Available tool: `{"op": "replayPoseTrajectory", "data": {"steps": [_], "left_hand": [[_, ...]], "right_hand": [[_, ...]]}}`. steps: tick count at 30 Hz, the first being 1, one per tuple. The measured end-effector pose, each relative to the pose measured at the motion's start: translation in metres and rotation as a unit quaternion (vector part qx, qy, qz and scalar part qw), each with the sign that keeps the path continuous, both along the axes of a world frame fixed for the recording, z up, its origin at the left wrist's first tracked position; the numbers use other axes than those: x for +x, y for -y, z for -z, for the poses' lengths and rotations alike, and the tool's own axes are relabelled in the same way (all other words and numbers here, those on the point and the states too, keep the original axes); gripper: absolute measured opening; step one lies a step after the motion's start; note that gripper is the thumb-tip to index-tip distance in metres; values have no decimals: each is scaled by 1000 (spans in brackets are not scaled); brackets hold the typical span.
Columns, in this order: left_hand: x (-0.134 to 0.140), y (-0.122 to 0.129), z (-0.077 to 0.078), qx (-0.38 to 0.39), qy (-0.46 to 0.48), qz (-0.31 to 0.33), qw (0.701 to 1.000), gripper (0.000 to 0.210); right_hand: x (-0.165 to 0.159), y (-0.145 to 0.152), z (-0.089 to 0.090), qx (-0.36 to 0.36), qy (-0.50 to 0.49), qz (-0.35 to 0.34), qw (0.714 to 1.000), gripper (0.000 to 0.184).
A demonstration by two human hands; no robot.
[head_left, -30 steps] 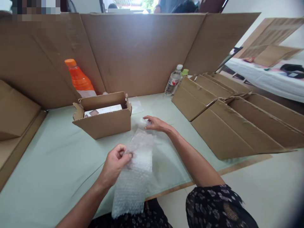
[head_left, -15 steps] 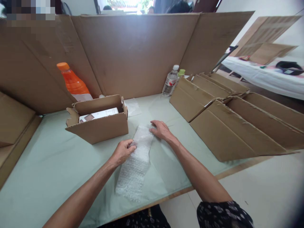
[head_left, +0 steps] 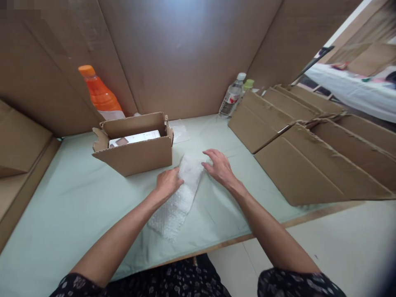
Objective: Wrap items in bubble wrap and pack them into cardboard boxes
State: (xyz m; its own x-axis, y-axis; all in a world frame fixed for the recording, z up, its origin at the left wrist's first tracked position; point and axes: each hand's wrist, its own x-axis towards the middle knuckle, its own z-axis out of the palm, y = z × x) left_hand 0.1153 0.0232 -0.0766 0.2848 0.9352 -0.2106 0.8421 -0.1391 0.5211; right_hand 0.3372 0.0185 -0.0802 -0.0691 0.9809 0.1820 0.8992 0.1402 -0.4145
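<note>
A strip of clear bubble wrap point(head_left: 188, 185) lies slantwise on the pale green cloth in front of me. My left hand point(head_left: 168, 180) is closed at its left edge, the thumb on top and the other fingers mostly hidden from view. Beside the upper right corner of the wrap is my right hand point(head_left: 218, 166), open, with its thumb and fingers apart. The thumb tip is very near the wrap's edge; I cannot tell whether they touch. Just beyond my left hand stands an open cardboard box point(head_left: 142, 159) with a white carton point(head_left: 136, 138) inside.
An orange bottle point(head_left: 103, 97) stands behind the box at left. At the back right are a clear water bottle point(head_left: 232, 97) and a green-capped bottle point(head_left: 248, 84). Divided cardboard bins point(head_left: 297, 165) occupy the right side. A tall cardboard screen point(head_left: 185, 62) closes off the back.
The view has tipped downward. My left hand has turned over more, its fingers now less visible at the wrap. My right hand has opened wider and shifted slightly off the wrap's corner.
</note>
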Motion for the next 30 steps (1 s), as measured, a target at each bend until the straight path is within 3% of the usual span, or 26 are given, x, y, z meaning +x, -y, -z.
{"op": "replayPoseTrajectory", "data": {"steps": [2,4,7,10,13,15,18,20,22,24,26,30], "left_hand": [[-3,4,-5,29,-18,10,999,28],[-12,10,-10,60,-20,26,998,35],[-39,29,-13,92,3,81,992,30],[-75,54,-9,95,49,164,981,33],[-106,73,-1,81,135,217,963,41],[-121,79,2,31,185,207,960,47],[-133,78,-4,-98,260,156,948,62],[-130,74,-10,-148,315,147,926,70],[-117,68,-13,-123,316,138,931,67],[-97,61,-11,-46,244,109,962,54],[-76,54,-3,20,167,77,983,44],[-50,41,16,60,111,40,991,48]], "right_hand": [[-10,40,-6,30,31,-44,998,38],[-26,86,-11,39,58,-144,987,38],[-59,147,-14,4,63,-292,954,52],[-94,177,-8,-20,59,-349,935,57],[-118,178,8,-13,59,-322,945,37],[-126,171,18,-7,21,-290,957,23],[-124,160,22,-27,-129,-211,969,20],[-116,151,17,-67,-254,-128,956,18],[-106,139,12,-101,-344,-51,932,16],[-96,125,9,-106,-377,-4,920,17],[-88,115,9,-75,-356,26,931,18],[-80,121,5,79,-211,29,974,26]]}}
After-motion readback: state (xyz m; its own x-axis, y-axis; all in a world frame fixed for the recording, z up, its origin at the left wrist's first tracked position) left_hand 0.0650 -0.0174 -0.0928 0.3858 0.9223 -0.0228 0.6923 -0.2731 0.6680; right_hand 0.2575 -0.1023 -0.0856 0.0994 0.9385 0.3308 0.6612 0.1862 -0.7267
